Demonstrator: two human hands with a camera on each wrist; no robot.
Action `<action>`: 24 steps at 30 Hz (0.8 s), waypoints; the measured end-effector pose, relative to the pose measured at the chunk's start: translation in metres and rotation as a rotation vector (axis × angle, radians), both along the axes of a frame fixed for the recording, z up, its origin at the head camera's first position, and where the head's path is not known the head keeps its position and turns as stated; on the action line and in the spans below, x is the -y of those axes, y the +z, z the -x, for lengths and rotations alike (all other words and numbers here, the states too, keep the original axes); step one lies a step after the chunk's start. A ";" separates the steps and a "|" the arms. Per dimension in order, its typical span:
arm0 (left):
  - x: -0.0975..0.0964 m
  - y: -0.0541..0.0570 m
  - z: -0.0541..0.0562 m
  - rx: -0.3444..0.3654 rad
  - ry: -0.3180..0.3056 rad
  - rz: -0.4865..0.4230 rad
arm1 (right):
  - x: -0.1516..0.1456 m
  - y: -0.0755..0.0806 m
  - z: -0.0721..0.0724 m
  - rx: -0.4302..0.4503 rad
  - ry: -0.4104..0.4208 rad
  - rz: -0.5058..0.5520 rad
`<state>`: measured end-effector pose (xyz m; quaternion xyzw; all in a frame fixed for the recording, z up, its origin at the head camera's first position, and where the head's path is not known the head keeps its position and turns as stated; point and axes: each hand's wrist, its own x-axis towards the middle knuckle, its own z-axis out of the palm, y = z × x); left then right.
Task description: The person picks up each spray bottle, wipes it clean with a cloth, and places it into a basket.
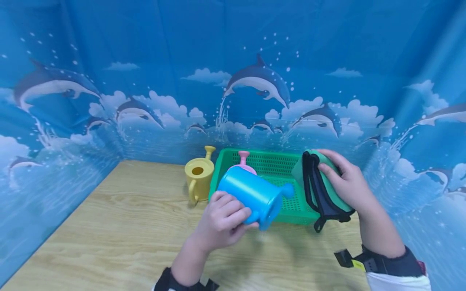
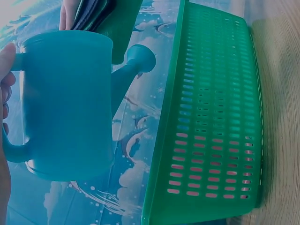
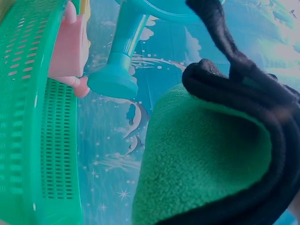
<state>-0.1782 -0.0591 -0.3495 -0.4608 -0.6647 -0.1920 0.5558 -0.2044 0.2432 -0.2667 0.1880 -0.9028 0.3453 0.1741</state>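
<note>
My left hand [image 1: 222, 222] grips the handle of a blue watering can [image 1: 251, 188]. The can is tipped on its side above a green plastic basket [image 1: 300, 218], its spout pointing right. In the left wrist view, fingers wrap the handle of the same can [image 2: 68, 103]. A folded green cloth [image 1: 336, 197] with black edging and a hanging loop is in my right hand [image 1: 346, 180], thumb on one side. Its fuzzy surface fills much of the right wrist view, where the cloth [image 3: 197, 159] bends into a fold. It overlaps the basket's right end in the head view.
Inside the basket at its left end stands a pink watering can [image 1: 244, 157], partly hidden by the blue one. A yellow watering can [image 1: 200, 178] stands on the wooden table [image 1: 120, 218] left of the basket. A dolphin-printed blue curtain [image 1: 174, 52] hangs behind and at both sides.
</note>
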 end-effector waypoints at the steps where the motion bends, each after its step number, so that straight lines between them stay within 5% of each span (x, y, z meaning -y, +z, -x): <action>1: 0.000 0.000 0.001 0.004 -0.001 -0.006 | -0.001 -0.001 0.000 -0.002 -0.005 0.001; 11: 0.007 -0.003 0.004 0.072 0.030 -0.061 | -0.008 -0.017 -0.008 0.012 -0.054 0.029; 24: 0.015 -0.007 0.011 0.222 0.114 -0.232 | -0.005 -0.046 -0.017 -0.080 0.014 0.147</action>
